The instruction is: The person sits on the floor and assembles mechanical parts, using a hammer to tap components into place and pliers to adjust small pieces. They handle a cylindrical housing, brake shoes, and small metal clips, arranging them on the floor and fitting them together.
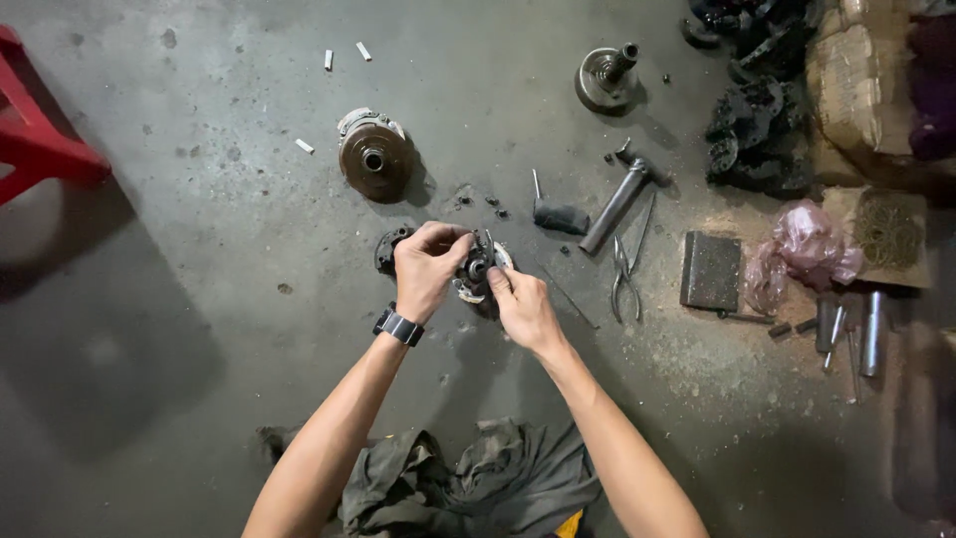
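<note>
Dark, greasy metal: a round clutch assembly (478,269) sits on the concrete floor (199,329) at centre frame, partly covered by both hands. Left hand (426,271) curled over its left and upper side, fingers pinched shut on the part's top edge. A black wristwatch (398,326) is on that wrist. Right hand (523,307) at the lower right of the assembly, fingertips closed on its rim beside the central hub. Both hands are holding the same part; a smaller dark piece (386,249) shows just left of the left hand, and I cannot tell if it is joined to the assembly.

Floor: grey concrete, stained, scattered with grit and small dark bits (493,206). Lighter sandy dust to the right.

Nearby items, working outward:
- brown pulley disc (373,156) above left, lying flat, apart from the hands
- a second hub with upright shaft (605,76) at upper right
- short black-handled tool (558,213) and a grey metal cylinder tool (619,202) right of the assembly
- pliers (627,269) lying just beside the cylinder tool
- dark rectangular block (711,271), pink plastic bag (809,249), several metal sockets (846,324) farther right
- heap of black parts (757,120) at top right, near a cardboard box (851,85)
- three small white stubs (329,60) at top
- red stool (40,139) at left edge
- crumpled grey-green rag (478,478) at bottom, between the forearms.
</note>
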